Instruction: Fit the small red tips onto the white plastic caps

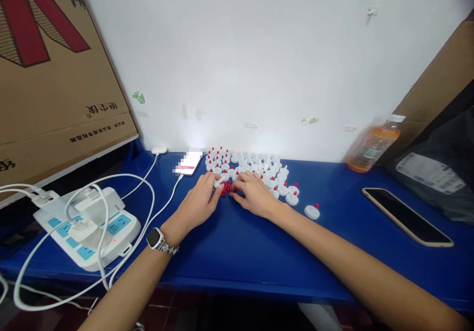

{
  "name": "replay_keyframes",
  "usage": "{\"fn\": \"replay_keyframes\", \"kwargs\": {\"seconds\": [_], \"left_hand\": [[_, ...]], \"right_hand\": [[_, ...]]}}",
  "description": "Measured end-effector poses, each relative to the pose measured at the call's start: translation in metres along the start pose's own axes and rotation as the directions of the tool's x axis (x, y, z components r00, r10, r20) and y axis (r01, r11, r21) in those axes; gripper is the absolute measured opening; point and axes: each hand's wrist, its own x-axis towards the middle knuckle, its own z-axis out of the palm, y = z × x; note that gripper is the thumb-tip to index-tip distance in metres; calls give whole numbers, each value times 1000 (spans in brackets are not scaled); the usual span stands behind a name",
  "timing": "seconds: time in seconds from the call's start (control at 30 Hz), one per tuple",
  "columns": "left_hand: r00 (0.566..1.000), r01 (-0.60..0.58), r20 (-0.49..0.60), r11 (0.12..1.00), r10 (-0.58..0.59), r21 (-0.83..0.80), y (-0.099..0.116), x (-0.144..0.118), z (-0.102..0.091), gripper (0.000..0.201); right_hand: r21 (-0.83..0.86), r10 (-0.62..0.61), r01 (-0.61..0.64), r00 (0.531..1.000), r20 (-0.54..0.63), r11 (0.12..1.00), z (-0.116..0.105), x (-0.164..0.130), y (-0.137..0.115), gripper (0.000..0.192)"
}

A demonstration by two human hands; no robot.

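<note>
My left hand, with a watch on its wrist, is closed with a white round cap between thumb and fingers. Beside it my right hand has its fingers curled together at a small pile of red tips, seemingly pinching one; the fingers partly hide it. Behind both hands stand many white round caps, several with a red tip on top, others at the back plain white. One white cap with a red tip sits apart, to the right of my right forearm.
On the blue table, a white power strip with looping cables lies left. A lit phone charges near the wall. At right are a dark phone, an orange drink bottle and a dark bag. A cardboard box stands left.
</note>
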Motion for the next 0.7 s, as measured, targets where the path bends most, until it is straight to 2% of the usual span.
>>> {"fn": "replay_keyframes", "kwargs": {"seconds": [0.13, 0.2, 0.23, 0.3, 0.4, 0.5, 0.7], "left_hand": [[1000, -3, 26, 1000, 3, -5, 4, 0, 1, 29], [1000, 3, 16, 1000, -3, -13, 6, 0, 1, 31], [1000, 4, 14, 1000, -4, -18, 7, -1, 1, 31], [1000, -1, 24, 999, 2, -32, 10, -1, 1, 32], [997, -4, 81, 998, 9, -60, 15, -1, 4, 32], [996, -8, 89, 996, 16, -86, 20, -2, 6, 32], [997, -37, 69, 997, 42, -70, 23, -3, 5, 29]], "right_hand": [[-1, -19, 19, 999, -33, 1000, 1, 2, 0, 7], [117, 17, -6, 995, -97, 993, 0, 2, 0, 8], [227, 74, -41, 988, -139, 973, -1, 2, 0, 9], [501, 246, -119, 950, -194, 857, -2, 3, -2, 12], [799, 437, -137, 884, -169, 585, -2, 7, -9, 22], [899, 480, -107, 868, -124, 425, 1, 11, -17, 28], [958, 553, -68, 827, -102, 280, 4, 12, -22, 33]]}}
